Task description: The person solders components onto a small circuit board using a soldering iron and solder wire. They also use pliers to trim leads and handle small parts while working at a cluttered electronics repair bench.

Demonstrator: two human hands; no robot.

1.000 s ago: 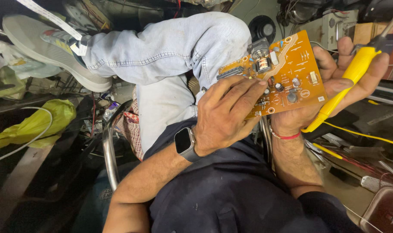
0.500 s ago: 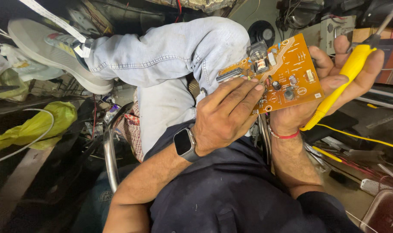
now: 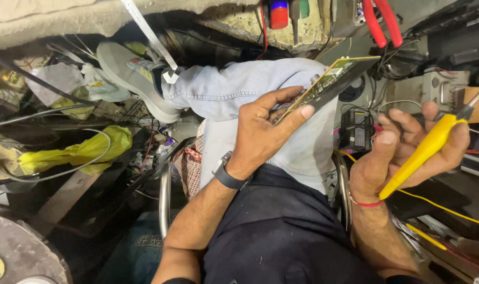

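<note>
Cluttered workshop floor lies below; left hand pinches the tilted circuit board edge-on, while right hand, apart, grips a yellow-handled screwdriver.

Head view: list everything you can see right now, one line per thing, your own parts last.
Circuit board: one, yellow-green, tilted nearly edge-on, above the lap.
Screwdriver: one, yellow handle, at right.
Pliers: one pair, red handles, top right.
Plastic bag: one, yellow, on the cluttered floor at left.
Chair frame: one, metal tube, beside the thigh.
Cable: one, yellow, lower right.
Shoe: one, pale grey, on the crossed leg, upper left.
Jeans: light blue, centre.
Wristwatch: one, dark, on the left wrist.
Left hand: grip on the circuit board's edge.
Right hand: grip around the screwdriver, red thread at the wrist.
</note>
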